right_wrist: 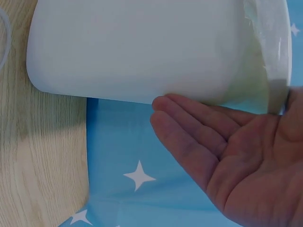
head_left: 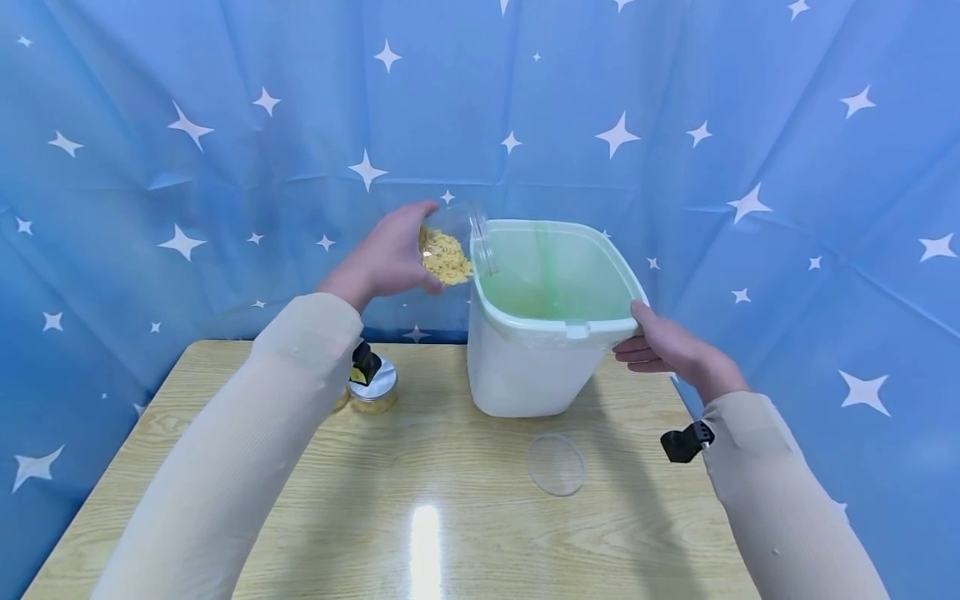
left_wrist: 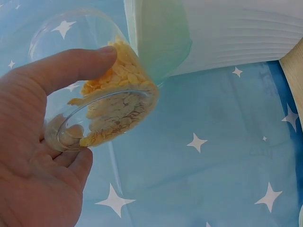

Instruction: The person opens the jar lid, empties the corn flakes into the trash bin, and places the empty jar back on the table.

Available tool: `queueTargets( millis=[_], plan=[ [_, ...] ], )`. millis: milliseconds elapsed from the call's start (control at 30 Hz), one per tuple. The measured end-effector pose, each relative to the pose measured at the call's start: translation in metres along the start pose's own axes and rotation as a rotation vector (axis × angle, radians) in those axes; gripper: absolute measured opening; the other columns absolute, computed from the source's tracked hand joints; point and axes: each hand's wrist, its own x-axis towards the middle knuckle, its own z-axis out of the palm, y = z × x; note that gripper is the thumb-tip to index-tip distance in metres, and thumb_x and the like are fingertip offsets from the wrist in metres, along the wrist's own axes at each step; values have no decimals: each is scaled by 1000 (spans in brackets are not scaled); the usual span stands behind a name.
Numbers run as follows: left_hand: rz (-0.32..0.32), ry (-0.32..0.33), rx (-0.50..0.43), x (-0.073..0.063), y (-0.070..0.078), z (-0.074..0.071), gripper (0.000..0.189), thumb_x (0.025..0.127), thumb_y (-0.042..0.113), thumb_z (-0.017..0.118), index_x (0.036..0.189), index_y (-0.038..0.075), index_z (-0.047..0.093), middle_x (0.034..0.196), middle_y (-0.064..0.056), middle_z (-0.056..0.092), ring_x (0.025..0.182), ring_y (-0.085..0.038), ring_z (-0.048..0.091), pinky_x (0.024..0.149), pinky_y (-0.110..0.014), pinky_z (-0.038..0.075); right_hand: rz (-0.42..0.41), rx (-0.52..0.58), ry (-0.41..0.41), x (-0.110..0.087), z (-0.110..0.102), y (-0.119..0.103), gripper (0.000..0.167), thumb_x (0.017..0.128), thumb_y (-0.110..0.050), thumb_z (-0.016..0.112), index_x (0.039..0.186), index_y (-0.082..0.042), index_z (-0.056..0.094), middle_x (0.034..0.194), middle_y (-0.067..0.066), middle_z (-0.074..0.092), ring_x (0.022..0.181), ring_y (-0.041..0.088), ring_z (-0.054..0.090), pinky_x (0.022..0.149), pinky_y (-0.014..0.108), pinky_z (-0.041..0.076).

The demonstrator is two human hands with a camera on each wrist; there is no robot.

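Observation:
My left hand (head_left: 386,257) grips a clear jar (head_left: 482,242) tipped on its side, thumb across one side and fingers around the other. Yellow flakes (left_wrist: 124,68) lie along the jar's lower side. Its open mouth overlaps the left rim of a white bin (head_left: 521,379). A pale green liner (head_left: 555,275) covers the bin's inside and folds over the rim. At the right rim, my right hand (head_left: 667,343) holds the bin, thumb on the rim and fairly straight fingers along the outer wall. The bin leans to the right.
A round clear disc (head_left: 557,464) lies on the wooden table (head_left: 465,533) in front of the bin. Beside the left sleeve stands a small jar (head_left: 375,387) with a silvery lid, another partly hidden behind the sleeve. A blue star-patterned curtain (head_left: 450,108) hangs behind the table.

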Motion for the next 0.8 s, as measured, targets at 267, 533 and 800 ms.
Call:
queueTargets(
  millis=[267,533,800],
  plan=[
    [0,16,24,7,7,0,112,64,11,87,155,9,21,157,-8,34,139,-27,36,118,-45,32,-5,13,8,1,1,0,90,97,-64,3,141,8,35,142,34,43,133,46,45,109,52,42],
    [29,10,100,10,15,-2,113,64,7,84,156,13,19,162,-5,23,149,-29,20,121,-49,24,7,30,11,1,3,0,90,97,-64,5,142,8,34,143,33,43,133,45,45,107,50,45],
    [51,5,174,13,22,-3,113,66,6,84,156,15,17,163,-3,19,151,-26,16,123,-47,21,-2,27,20,0,3,0,88,98,-64,4,141,7,34,141,33,44,133,46,45,108,50,44]
  ],
)
